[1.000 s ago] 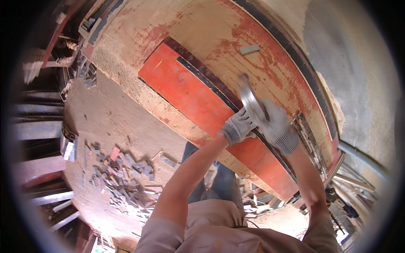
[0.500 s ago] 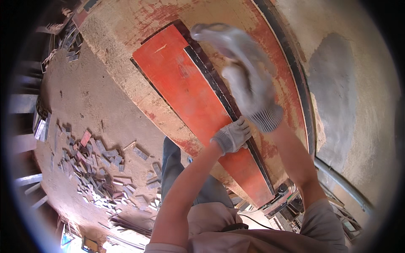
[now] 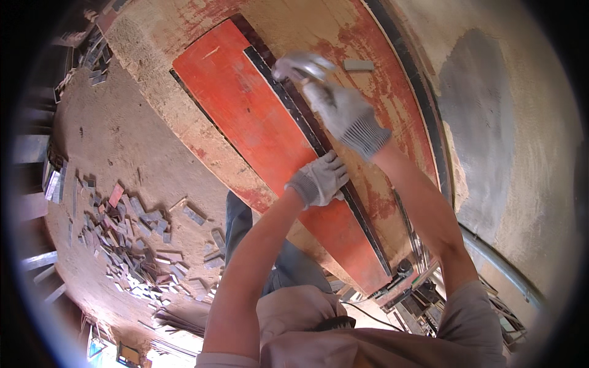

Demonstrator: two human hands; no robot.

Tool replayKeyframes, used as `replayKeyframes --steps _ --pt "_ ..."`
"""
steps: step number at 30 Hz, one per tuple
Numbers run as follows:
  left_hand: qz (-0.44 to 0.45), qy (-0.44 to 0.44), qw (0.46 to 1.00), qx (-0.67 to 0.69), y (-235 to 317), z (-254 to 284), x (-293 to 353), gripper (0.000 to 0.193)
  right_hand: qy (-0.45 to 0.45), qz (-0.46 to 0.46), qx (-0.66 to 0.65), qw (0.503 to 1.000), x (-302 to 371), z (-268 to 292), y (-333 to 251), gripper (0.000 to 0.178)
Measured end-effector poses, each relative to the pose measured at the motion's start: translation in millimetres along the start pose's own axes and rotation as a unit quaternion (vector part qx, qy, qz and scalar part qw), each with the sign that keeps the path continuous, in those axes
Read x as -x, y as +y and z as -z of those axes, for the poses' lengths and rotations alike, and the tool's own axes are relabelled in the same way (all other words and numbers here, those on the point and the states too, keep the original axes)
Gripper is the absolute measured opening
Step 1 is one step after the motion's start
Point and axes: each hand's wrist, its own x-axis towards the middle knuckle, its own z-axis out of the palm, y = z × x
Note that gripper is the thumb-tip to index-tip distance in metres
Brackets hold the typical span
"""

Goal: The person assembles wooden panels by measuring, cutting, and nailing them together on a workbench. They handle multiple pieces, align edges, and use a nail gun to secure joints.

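A long orange-red board (image 3: pixel 227 86) lies slantwise on a worn work table. Along its right side runs a narrow strip (image 3: pixel 288 101) with a dark, rough-edged face. My left hand (image 3: pixel 325 179), in a pale knitted glove, presses on this strip with the fingers curled over it. Farther up, my gloved right hand (image 3: pixel 343 113) is closed on a hammer (image 3: pixel 302 64). Its shiny metal head is smeared by motion, close above the strip. Most of the handle is hidden in the glove. Whether the head touches the strip I cannot tell.
A small grey block (image 3: pixel 358 65) lies on the table (image 3: pixel 307 24) beyond my right hand. Wood offcuts (image 3: pixel 132 239) are heaped on the floor at left. A concrete wall with a pipe (image 3: pixel 500 264) stands at right. More scrap pieces (image 3: pixel 423 300) lie near the board's near end.
My right hand has swung down and left with the hammer, nearer the strip. The grey block has come into sight. My left hand keeps its hold; the whole view has shifted slightly.
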Motion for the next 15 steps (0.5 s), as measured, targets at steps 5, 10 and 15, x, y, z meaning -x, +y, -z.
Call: replayKeyframes --steps 5,10,15 --pt "0.004 0.017 1.000 0.022 -1 -5 0 0.062 0.093 0.108 -0.061 0.988 21 -6 10 0.050" --pt "0.027 -0.001 0.996 0.083 0 -9 2 0.062 0.165 0.097 -0.049 0.980 34 -10 10 0.055" --pt "0.014 -0.104 0.994 0.000 3 1 0 0.068 0.022 -0.022 0.034 0.999 50 -15 17 0.054"
